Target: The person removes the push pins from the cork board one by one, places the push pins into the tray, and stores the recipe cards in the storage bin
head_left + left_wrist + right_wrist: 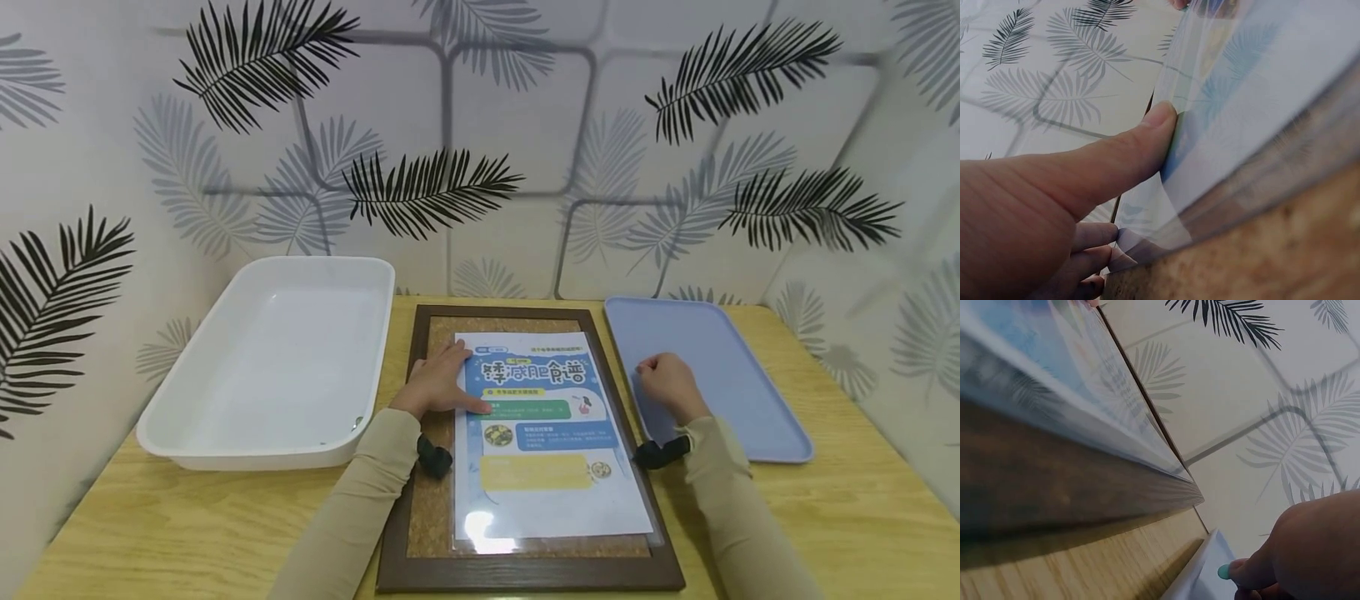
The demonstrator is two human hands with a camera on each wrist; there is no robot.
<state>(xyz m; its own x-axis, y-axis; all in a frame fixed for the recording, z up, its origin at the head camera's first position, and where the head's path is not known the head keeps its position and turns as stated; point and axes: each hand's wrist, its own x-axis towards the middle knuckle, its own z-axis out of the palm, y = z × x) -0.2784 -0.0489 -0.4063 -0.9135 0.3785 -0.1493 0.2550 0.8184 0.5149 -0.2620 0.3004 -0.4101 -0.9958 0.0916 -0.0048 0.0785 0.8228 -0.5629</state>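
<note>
The left hand [437, 383] lies open along the left edge of a printed plastic-covered sheet [547, 512], its thumb on the printed side; the sheet lies on a brown-framed corkboard [431, 517] in the middle of the wooden table [187, 533]. The right hand [667, 385] is curled over the blue tray [735, 367], pinching a small green thing [1224, 572]; a white tub [307, 333] stands left of the board.
</note>
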